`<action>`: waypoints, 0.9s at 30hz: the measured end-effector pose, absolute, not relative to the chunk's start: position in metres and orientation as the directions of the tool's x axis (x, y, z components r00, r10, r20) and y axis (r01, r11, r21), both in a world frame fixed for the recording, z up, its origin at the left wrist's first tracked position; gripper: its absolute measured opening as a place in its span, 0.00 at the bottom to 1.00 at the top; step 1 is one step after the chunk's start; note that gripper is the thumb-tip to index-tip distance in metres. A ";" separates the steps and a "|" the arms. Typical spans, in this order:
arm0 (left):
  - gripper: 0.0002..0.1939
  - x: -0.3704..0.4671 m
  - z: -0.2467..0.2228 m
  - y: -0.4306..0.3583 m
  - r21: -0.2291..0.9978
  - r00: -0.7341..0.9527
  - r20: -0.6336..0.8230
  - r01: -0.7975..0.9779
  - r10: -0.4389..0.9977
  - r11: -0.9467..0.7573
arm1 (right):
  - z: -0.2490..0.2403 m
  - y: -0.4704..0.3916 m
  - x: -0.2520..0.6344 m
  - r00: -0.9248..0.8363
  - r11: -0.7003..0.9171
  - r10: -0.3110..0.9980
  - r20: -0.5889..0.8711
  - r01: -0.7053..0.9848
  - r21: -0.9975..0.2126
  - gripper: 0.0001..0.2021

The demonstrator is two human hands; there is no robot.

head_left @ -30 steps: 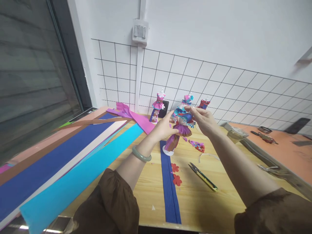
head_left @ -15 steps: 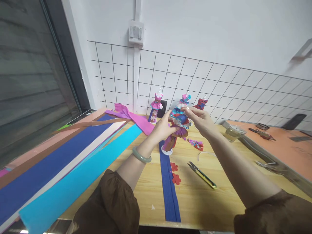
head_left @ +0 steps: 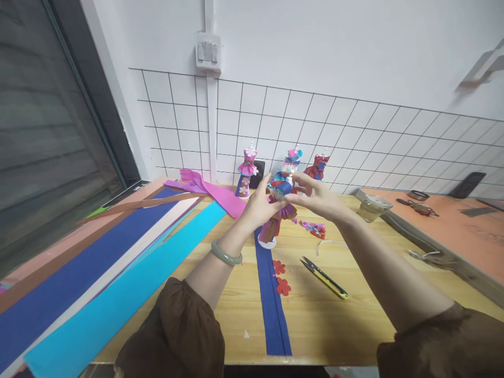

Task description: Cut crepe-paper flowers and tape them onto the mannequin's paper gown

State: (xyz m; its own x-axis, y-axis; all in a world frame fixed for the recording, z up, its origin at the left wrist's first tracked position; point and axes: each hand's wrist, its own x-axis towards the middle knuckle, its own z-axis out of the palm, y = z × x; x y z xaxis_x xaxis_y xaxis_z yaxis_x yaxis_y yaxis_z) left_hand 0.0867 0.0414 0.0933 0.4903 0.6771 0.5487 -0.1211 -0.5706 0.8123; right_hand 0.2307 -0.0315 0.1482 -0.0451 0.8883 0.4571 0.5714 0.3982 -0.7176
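Note:
Both hands are at a small dress form [head_left: 271, 231] clothed in crepe paper, standing upright on its white round base. It has a blue top, a ruffled waist and a purple and brown skirt. My left hand [head_left: 262, 205], below a green bangle, grips it from the left at the waist. Thumb and fingers of my right hand [head_left: 317, 197] curl around its upper right side. The fingers partly hide the bodice. A blue crepe strip [head_left: 273, 310] runs from the base toward the front edge, with a red paper flower [head_left: 283, 286] and another beside it. Yellow-handled thread snips [head_left: 325, 278] lie to the right.
Behind stand a pink-dressed form [head_left: 247, 168], a pink and blue one [head_left: 293, 160] and a red one [head_left: 318, 167]. Crepe paper sheets [head_left: 129, 278] cover the left side. Colourful scraps [head_left: 314, 229] and a tape roll [head_left: 372, 207] lie right, near an orange surface [head_left: 464, 236].
My right hand has shifted slightly down and its thumb now reaches across the bodice. The dress form has turned a little, showing its white neck. The view has moved slightly right.

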 end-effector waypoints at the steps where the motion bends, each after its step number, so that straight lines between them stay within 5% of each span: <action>1: 0.40 0.087 0.092 0.042 0.814 0.493 0.548 -0.124 0.676 -0.568 | 0.148 -0.031 0.233 -0.076 0.401 0.892 0.445 0.586 -0.704 0.30; 8: 0.38 0.087 0.093 0.042 0.809 0.489 0.550 -0.110 0.677 -0.578 | 0.148 -0.030 0.240 -0.102 0.387 0.894 0.437 0.669 -0.635 0.30; 27: 0.46 0.079 0.094 0.047 0.849 0.636 0.452 -0.092 0.625 -0.520 | 0.136 -0.053 0.245 0.062 0.373 0.872 0.486 0.560 -0.740 0.30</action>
